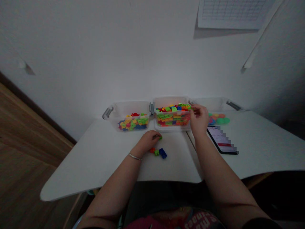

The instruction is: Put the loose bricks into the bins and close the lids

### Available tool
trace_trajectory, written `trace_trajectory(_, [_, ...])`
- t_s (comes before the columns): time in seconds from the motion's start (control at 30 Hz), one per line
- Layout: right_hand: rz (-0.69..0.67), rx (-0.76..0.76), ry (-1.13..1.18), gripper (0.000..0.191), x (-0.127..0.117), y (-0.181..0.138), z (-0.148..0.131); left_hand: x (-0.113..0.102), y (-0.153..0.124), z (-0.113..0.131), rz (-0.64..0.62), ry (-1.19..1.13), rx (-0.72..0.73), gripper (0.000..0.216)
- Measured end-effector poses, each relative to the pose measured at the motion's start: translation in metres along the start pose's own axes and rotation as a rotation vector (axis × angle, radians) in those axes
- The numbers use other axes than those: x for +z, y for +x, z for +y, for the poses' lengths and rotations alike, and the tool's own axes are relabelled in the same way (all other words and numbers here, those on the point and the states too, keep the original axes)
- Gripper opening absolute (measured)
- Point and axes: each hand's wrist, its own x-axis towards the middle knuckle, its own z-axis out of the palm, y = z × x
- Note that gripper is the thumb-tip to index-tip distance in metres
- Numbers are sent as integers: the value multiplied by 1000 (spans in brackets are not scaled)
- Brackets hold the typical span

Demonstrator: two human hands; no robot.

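Observation:
My left hand is closed over the table with a small green toy brick at its fingertips. Just below it on the white tabletop lie an orange-red brick, a green brick and a blue brick. My right hand is at the right end of the middle clear bin, its fingers curled together by the rim. What they hold, if anything, blends with the bricks behind. That bin is filled with colourful bricks.
To the left stands a clear bin with small colourful pieces. Behind my right hand, another clear bin has round coloured pieces in front. A phone or tablet lies on the right of the table. The wall rises directly behind.

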Motion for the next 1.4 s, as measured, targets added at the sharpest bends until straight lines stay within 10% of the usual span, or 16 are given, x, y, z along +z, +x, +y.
trace_trajectory(0.6, [-191, -146, -441, 36, -3, -2, 27, 0, 0, -2, 8, 63, 18, 24])
trace_trajectory(0.87, [-14, -141, -263, 47, 6, -44, 19, 4, 3, -1, 63, 25, -28, 25])
trace_trajectory(1.17, [-800, -296, 76, 20, 22, -91, -2, -1, 6, 7, 112, 155, -144, 25])
trace_trajectory(1.4, [-997, -277, 52, 31, 24, -96, -4, -2, 6, 3, 120, 192, -156, 25])
